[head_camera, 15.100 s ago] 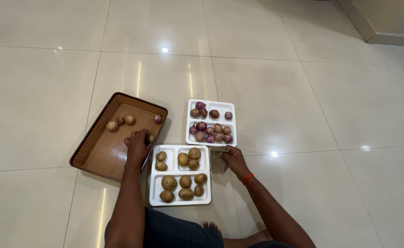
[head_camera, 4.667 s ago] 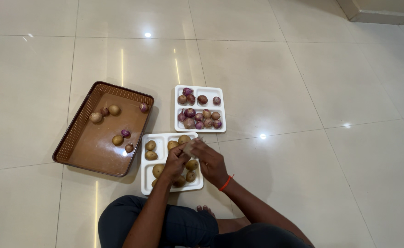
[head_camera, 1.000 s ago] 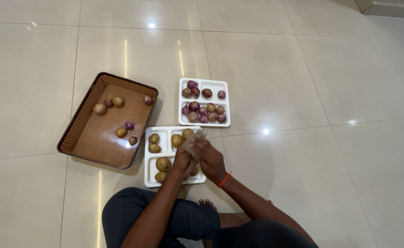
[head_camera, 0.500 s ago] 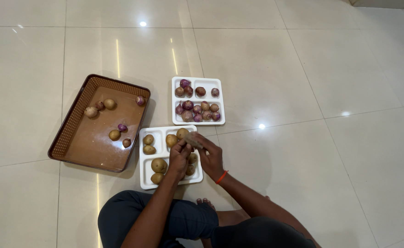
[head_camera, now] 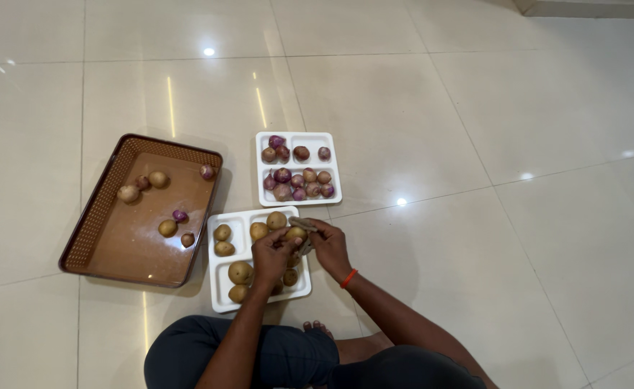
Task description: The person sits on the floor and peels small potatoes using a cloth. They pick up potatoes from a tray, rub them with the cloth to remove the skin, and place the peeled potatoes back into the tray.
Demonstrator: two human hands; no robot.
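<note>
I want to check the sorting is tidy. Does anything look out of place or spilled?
Only the brown tray looks unsorted: potatoes and small purple onions lie mixed and scattered in it. The far white tray holds only onions, the near white tray only potatoes. Nothing is spilled on the floor.

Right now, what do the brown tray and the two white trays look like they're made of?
Brown tray: probably plastic, its rim a moulded lattice of small holes, its base smooth with a slight sheen. Both white trays: likely moulded plastic too, glossy, with built-in dividers.

A home: glossy cream floor tiles (head_camera: 475,94), a wall skirting (head_camera: 591,7) at upper right, vegetable trays (head_camera: 219,302) on the floor.
</note>
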